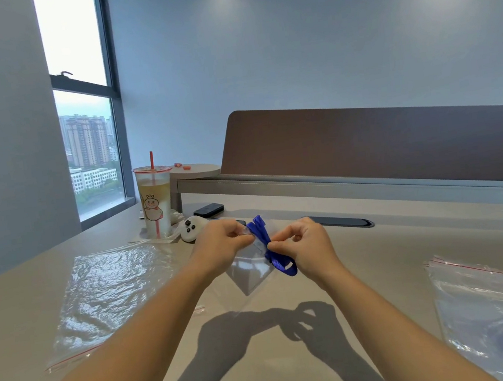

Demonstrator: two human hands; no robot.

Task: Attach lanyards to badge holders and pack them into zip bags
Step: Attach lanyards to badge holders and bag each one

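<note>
Mostly beige desk (382, 269), grey partition (382, 147).

Blue lanyard (272, 248), clear badge holder (249, 270)

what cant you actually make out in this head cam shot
- Lanyard clip: head view, hidden by right hand fingers.
- Badge holder slot: covered by left hand.
- Zip bags on the right: cut off by frame edge.
- Cup print: too small.

- We see a zip bag (110, 292) lying on the bench (380, 256) at left.
- A stack of zip bags (496, 311) lies at right.
- Behind, a cup (155, 203) stands beside a controller (192, 228).
</note>
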